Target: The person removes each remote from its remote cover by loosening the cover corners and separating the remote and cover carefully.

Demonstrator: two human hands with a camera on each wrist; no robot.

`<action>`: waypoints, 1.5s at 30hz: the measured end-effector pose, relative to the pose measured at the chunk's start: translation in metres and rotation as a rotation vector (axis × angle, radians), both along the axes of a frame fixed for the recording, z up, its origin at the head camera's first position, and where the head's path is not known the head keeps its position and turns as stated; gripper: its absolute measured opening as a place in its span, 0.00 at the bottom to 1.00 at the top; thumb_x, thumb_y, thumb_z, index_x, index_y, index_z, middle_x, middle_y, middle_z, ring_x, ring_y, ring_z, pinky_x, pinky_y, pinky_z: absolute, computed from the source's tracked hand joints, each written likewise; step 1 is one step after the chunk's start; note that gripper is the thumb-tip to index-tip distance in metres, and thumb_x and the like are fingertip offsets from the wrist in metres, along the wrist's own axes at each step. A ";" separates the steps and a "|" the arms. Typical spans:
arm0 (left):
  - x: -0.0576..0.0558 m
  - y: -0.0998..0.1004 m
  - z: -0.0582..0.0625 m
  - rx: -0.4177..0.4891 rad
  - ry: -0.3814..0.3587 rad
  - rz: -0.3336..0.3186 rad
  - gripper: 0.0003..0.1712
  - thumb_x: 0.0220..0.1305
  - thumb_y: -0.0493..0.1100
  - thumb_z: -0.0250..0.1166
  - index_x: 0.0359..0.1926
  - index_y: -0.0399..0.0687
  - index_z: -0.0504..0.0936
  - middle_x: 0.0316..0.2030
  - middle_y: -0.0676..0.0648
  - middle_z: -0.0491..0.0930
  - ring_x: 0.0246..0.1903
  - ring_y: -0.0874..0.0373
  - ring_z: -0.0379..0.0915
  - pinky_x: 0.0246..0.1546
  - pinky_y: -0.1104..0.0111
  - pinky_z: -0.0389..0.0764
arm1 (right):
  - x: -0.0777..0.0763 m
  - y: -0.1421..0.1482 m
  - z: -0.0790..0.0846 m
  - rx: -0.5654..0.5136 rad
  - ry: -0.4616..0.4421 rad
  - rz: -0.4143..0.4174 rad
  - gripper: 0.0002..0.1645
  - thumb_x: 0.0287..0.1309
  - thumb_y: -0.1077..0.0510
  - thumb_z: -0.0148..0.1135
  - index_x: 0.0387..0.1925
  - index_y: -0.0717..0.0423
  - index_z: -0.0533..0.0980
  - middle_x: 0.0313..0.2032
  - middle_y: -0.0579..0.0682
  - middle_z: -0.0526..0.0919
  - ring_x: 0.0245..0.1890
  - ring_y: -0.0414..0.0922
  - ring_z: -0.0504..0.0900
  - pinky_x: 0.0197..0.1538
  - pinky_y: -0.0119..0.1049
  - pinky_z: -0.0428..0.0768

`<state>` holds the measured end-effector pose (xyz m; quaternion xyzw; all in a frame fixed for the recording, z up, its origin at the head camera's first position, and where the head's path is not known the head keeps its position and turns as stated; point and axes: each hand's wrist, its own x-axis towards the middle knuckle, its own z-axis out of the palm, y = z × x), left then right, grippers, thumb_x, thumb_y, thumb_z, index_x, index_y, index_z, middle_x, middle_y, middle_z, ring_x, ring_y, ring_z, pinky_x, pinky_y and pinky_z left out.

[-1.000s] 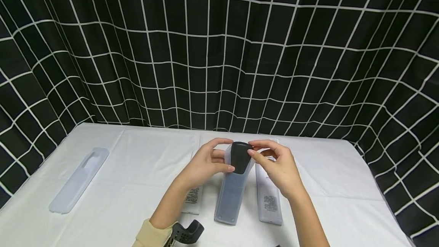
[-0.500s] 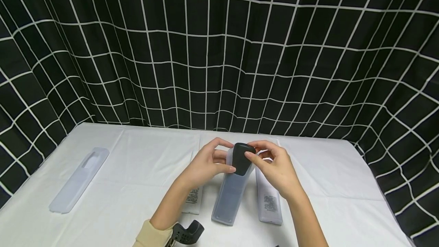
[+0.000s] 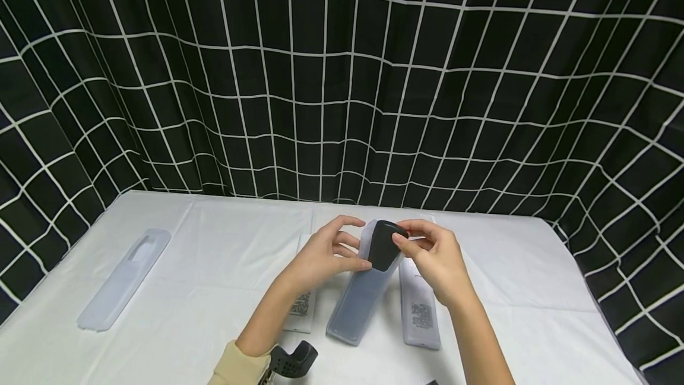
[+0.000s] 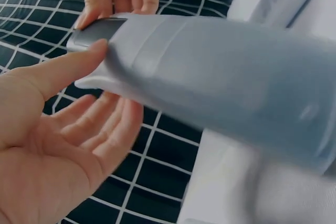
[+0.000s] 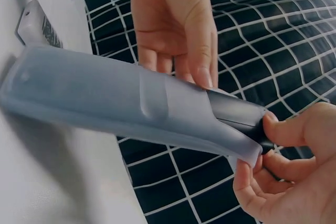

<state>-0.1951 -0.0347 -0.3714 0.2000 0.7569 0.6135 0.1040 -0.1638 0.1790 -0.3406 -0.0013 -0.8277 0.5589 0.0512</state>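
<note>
A dark remote control point(image 3: 386, 246) sits inside a translucent silicone sleeve point(image 3: 359, 305), its black end showing at the sleeve's opening. It tilts over the table in front of me. My left hand point(image 3: 327, 255) holds the sleeve's left edge, thumb on top near the opening and fingers below. With thumb and forefinger, my right hand point(image 3: 435, 260) pinches the remote's exposed black end. In the right wrist view, fingers of that hand point(image 5: 294, 169) also touch the sleeve's lip. Most of the remote point(image 4: 97, 32) is covered by the sleeve point(image 4: 210, 72).
A white remote point(image 3: 419, 308) with a printed code lies to the right. Another white remote point(image 3: 300, 314) is partly hidden behind my left arm. An unfilled translucent sleeve point(image 3: 124, 280) lies at far left on the white-covered table point(image 3: 198, 314). Black grid curtain point(image 3: 331, 76) surrounds the table.
The sleeved remote has tilted, its black end moving right and its lower end swinging left. My right hand has shifted slightly right with it. The left hand has barely moved.
</note>
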 end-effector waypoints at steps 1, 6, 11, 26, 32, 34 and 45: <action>-0.001 -0.001 -0.001 -0.012 0.004 -0.005 0.37 0.60 0.35 0.77 0.69 0.42 0.74 0.51 0.38 0.85 0.47 0.51 0.87 0.50 0.60 0.85 | 0.000 0.000 0.000 -0.010 -0.008 -0.008 0.19 0.70 0.62 0.67 0.58 0.68 0.81 0.51 0.58 0.83 0.35 0.38 0.83 0.33 0.35 0.75; -0.003 -0.005 -0.003 -0.038 0.032 -0.026 0.30 0.61 0.35 0.77 0.63 0.39 0.79 0.49 0.39 0.86 0.43 0.54 0.86 0.45 0.64 0.85 | -0.004 0.002 -0.001 -0.089 -0.021 -0.058 0.20 0.70 0.63 0.67 0.57 0.72 0.79 0.44 0.53 0.86 0.31 0.36 0.83 0.37 0.29 0.82; -0.004 -0.009 -0.002 -0.053 0.055 -0.040 0.29 0.61 0.37 0.77 0.63 0.42 0.80 0.48 0.40 0.87 0.39 0.57 0.85 0.40 0.67 0.84 | -0.006 0.004 0.002 -0.200 -0.046 -0.105 0.20 0.71 0.66 0.65 0.57 0.77 0.75 0.33 0.44 0.85 0.27 0.34 0.83 0.37 0.26 0.85; -0.007 -0.025 0.004 -0.040 0.069 -0.070 0.24 0.67 0.38 0.72 0.62 0.40 0.82 0.42 0.41 0.89 0.37 0.60 0.83 0.41 0.68 0.83 | -0.004 0.018 0.003 -0.059 0.039 -0.032 0.21 0.71 0.59 0.67 0.57 0.70 0.78 0.34 0.39 0.84 0.35 0.34 0.82 0.44 0.27 0.79; -0.008 -0.029 0.005 -0.056 0.069 -0.101 0.23 0.68 0.39 0.72 0.62 0.40 0.82 0.42 0.42 0.88 0.38 0.59 0.83 0.42 0.67 0.83 | -0.003 0.026 0.000 -0.013 0.103 0.097 0.25 0.70 0.59 0.68 0.65 0.61 0.77 0.40 0.47 0.82 0.35 0.37 0.81 0.41 0.29 0.78; -0.009 -0.031 0.005 -0.073 0.077 -0.108 0.23 0.68 0.39 0.72 0.62 0.40 0.83 0.41 0.42 0.88 0.38 0.59 0.83 0.43 0.67 0.83 | -0.003 0.028 -0.002 -0.018 0.107 0.150 0.25 0.70 0.59 0.69 0.65 0.60 0.76 0.40 0.49 0.81 0.32 0.39 0.81 0.39 0.30 0.78; -0.008 -0.033 0.007 -0.131 0.073 -0.150 0.21 0.67 0.40 0.73 0.59 0.42 0.85 0.40 0.45 0.88 0.38 0.59 0.82 0.43 0.66 0.82 | -0.005 0.036 -0.004 -0.029 0.105 0.347 0.28 0.68 0.63 0.70 0.67 0.57 0.75 0.42 0.57 0.80 0.29 0.44 0.83 0.38 0.34 0.82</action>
